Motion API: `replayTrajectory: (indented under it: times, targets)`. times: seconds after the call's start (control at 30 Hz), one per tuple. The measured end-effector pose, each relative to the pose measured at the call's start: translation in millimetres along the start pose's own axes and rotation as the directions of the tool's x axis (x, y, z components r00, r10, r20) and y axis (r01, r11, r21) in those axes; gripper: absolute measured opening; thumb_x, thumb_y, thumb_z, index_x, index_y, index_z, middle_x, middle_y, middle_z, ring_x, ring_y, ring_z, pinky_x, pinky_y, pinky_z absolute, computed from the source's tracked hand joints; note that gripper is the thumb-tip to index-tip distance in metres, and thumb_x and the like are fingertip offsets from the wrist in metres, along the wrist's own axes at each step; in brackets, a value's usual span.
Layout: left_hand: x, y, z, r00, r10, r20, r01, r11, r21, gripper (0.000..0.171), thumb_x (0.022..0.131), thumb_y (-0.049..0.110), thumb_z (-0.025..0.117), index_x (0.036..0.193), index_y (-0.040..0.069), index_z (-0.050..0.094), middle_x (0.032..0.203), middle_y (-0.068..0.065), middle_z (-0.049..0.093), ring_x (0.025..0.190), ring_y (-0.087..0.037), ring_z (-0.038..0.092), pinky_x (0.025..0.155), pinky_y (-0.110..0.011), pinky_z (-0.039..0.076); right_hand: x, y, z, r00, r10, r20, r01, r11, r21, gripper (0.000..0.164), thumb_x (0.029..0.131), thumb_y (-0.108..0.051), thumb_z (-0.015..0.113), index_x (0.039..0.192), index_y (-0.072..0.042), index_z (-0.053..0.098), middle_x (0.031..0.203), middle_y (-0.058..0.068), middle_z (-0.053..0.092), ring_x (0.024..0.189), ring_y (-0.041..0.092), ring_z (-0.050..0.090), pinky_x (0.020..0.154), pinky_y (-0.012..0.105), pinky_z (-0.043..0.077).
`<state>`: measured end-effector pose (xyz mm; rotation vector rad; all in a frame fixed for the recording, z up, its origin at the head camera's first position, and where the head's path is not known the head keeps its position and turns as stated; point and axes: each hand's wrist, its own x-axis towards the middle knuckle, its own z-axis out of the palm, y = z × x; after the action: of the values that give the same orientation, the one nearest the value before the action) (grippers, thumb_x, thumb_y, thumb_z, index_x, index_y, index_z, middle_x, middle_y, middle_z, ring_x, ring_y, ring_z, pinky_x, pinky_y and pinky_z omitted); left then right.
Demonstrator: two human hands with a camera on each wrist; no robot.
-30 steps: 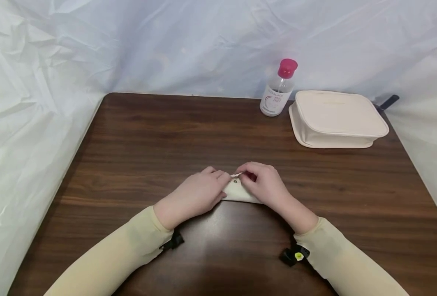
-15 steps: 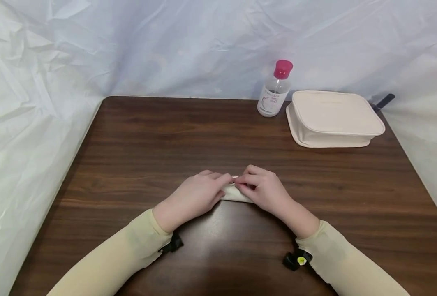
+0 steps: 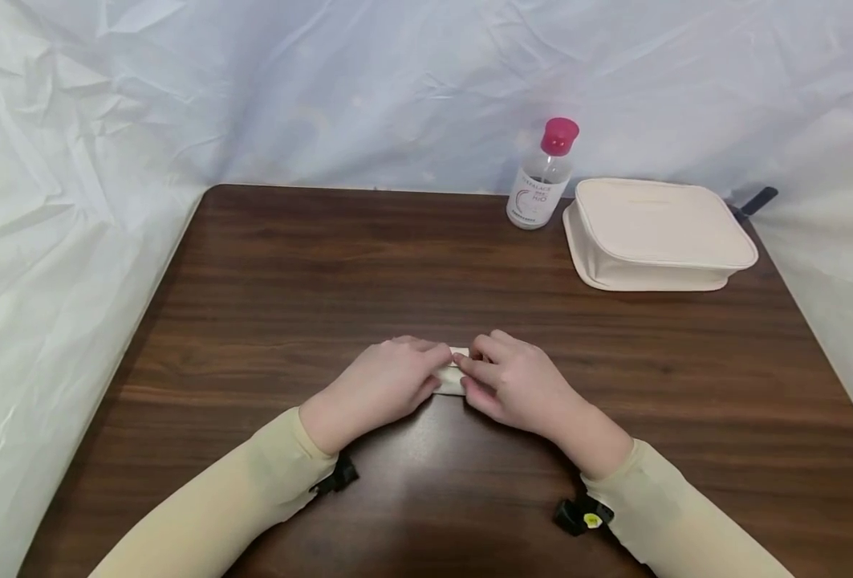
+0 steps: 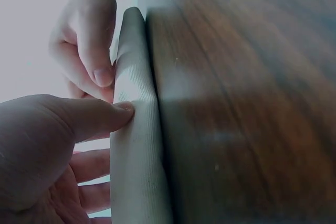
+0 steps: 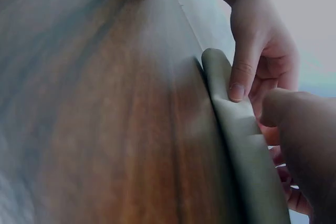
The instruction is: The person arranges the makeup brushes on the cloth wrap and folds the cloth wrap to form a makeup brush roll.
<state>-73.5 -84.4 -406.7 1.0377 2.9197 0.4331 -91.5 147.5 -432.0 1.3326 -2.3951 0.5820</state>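
A slim cream pouch (image 3: 449, 382) lies on the brown table between both hands, mostly covered by them in the head view. My left hand (image 3: 379, 385) grips its left part, thumb (image 4: 123, 113) on the near side and fingers behind it. On the right, my right hand (image 3: 523, 381) pinches the pouch with bent fingers at its upper edge, where a pale flap (image 3: 459, 352) shows. In the right wrist view the pouch (image 5: 244, 145) looks like a long rounded roll, with the right thumb (image 5: 274, 107) at its top edge. The fingertips behind it are partly hidden.
Towards the back right stands a clear bottle (image 3: 539, 189) with a pink cap. Beside it sits a cream zip case (image 3: 664, 225), with a dark handle (image 3: 758, 202) sticking out behind. White sheeting (image 3: 368, 88) hangs along the table's back and sides.
The right hand has shifted slightly down, its fingers now lying over the flap. A small snap on the pouch, visible a second ago, is covered. The left hand stays almost still.
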Motion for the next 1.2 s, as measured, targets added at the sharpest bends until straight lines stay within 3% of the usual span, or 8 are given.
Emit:
replayTrajectory:
  times: [0.33,0.6,0.8,1.07,1.2]
  targets:
    - [5.9,1.2,1.2,1.000,-0.005,0.030,0.004,0.999,0.034,0.011,0.095,0.021,0.072,0.097,0.016,0.062,0.102,0.003,0.073,0.102,-0.021,0.069,0.073,-0.041,0.058,4.5,-1.3,-3.2,0.997,-0.063,0.036,0.067,0.990,-0.124,0.022,0.087,-0.016,0.068,0.103,-0.010,0.081,0.089,0.001,0.061,0.067,0.018,0.053,0.055,0.032,0.049]
    - [-0.4,-3.7,1.5,0.998,-0.032,0.048,0.033,0.999,-0.002,0.018,0.094,0.023,0.072,0.110,0.019,0.063,0.116,0.004,0.071,0.112,-0.020,0.066,0.082,-0.042,0.058,-8.2,8.0,-4.4,0.998,0.035,0.060,-0.033,0.999,-0.028,0.026,0.092,-0.023,0.071,0.116,-0.018,0.079,0.097,0.001,0.062,0.079,0.020,0.056,0.070,0.036,0.049]
    - [-12.3,-12.8,-2.7,0.994,-0.067,0.081,0.066,0.998,0.006,0.037,0.096,0.035,0.070,0.130,0.022,0.062,0.128,0.004,0.067,0.118,-0.021,0.062,0.096,-0.044,0.052,-17.2,12.4,-9.0,0.992,0.105,0.065,-0.105,0.994,-0.010,0.034,0.090,-0.027,0.074,0.123,-0.017,0.075,0.107,0.005,0.064,0.095,0.025,0.057,0.081,0.045,0.047]
    - [-31.6,-30.7,-7.5,0.989,-0.134,0.068,0.132,0.991,0.032,0.042,0.097,0.039,0.068,0.134,0.021,0.062,0.132,0.002,0.064,0.121,-0.023,0.059,0.096,-0.047,0.051,-32.3,12.0,-20.2,0.972,0.147,0.181,-0.142,0.989,-0.040,0.054,0.087,-0.036,0.080,0.138,-0.023,0.066,0.128,0.007,0.062,0.119,0.028,0.056,0.097,0.053,0.043]
    - [-42.8,-37.3,-12.8,0.983,-0.155,0.099,0.153,0.988,0.025,0.050,0.097,0.042,0.068,0.141,0.019,0.058,0.138,-0.002,0.061,0.127,-0.027,0.058,0.099,-0.051,0.051,-41.7,14.0,-29.9,0.969,0.168,0.181,-0.163,0.986,-0.041,0.056,0.087,-0.033,0.081,0.140,-0.023,0.064,0.131,0.009,0.062,0.122,0.030,0.057,0.096,0.055,0.044]
